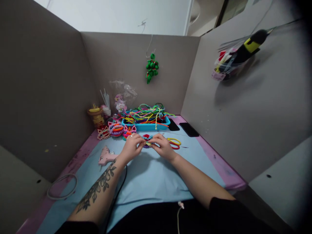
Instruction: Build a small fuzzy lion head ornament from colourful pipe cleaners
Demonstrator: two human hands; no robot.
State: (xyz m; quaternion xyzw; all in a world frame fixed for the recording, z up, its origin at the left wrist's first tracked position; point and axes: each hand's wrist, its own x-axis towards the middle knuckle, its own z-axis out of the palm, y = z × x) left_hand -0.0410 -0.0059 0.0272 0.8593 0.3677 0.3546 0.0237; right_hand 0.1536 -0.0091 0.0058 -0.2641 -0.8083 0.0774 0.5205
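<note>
Black shirt is nearest, and beyond it I see left hand and right hand closely pinching yellow piece, best bent gently

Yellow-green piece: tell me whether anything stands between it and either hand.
Nothing visible does: the left hand and right hand meet at the yellow-green piece. The red-and-blue item shows behind it, not between.

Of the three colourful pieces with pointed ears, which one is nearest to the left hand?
The rightmost piece, partly hidden behind the left hand; the middle piece and the leftmost piece sit farther left.
</note>
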